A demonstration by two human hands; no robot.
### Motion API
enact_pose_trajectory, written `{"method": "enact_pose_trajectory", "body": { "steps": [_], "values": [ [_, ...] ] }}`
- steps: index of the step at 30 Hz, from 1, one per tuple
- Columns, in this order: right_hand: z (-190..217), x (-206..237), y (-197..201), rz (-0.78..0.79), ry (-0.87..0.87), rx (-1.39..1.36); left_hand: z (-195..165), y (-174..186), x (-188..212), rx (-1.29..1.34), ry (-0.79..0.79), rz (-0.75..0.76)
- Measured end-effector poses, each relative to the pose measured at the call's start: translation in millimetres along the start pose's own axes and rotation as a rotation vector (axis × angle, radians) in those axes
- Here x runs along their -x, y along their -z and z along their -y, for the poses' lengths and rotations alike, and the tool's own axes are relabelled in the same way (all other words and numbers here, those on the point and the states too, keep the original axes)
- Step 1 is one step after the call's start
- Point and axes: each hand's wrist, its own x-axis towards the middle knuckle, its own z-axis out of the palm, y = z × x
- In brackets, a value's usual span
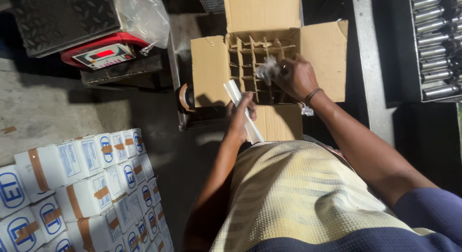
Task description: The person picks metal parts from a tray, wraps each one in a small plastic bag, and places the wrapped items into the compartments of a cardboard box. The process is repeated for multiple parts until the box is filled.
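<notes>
from the head camera, my right hand [296, 76] is curled shut around a small pale, crinkly-wrapped piece [267, 69], holding it just over the cardboard divider grid [248, 64] inside the open carton [211, 69]; the piece sticks out past my fingertips toward the cells, and i cannot tell whether it is already in one. my left hand [240, 117] sits nearer my body than that grip, fingers closed on a long flat bundle of clear sleeves [243, 112] that slants from the carton's near edge down toward my yellow shirt [298, 194]. beyond my left grip, low against the carton, lies a roll of brown tape [185, 98]. far off my right wrist stands a dark tray of metal cylinders [435, 45]; well off to my left are a scale with a red display [103, 55] and, lower, stacked white boxes with blue marks [86, 189]. as i judge it, the thin divider walls are the weak point: pressing the piece down off-centre could bend or fold a wall and spoil neighbouring cells. the wrap looks slippery, so a loose pinch could drop it into the wrong cell. the sleeve bundle is held near one end only and could slide from my left grip or snag on the carton flap.
</notes>
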Motion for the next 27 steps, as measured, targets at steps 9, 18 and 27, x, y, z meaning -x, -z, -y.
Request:
{"method": "enact_pose_trajectory", "body": {
  "steps": [9, 18, 27],
  "values": [
    [-28.2, -47.1, -18.3, 0.193, -0.116, 0.309, -15.2, 14.3, -2.2, 0.090, 0.129, 0.257],
    [34.4, 52.0, 24.7, -0.149, 0.381, -0.185, 34.8, -20.6, -31.1, 0.295, -0.053, 0.248],
    [-71.8, 76.2, 111.4, 0.168, -0.084, -0.099, 23.3, -90.2, -50.1, -0.602, -0.029, 0.300]
  ]
}}
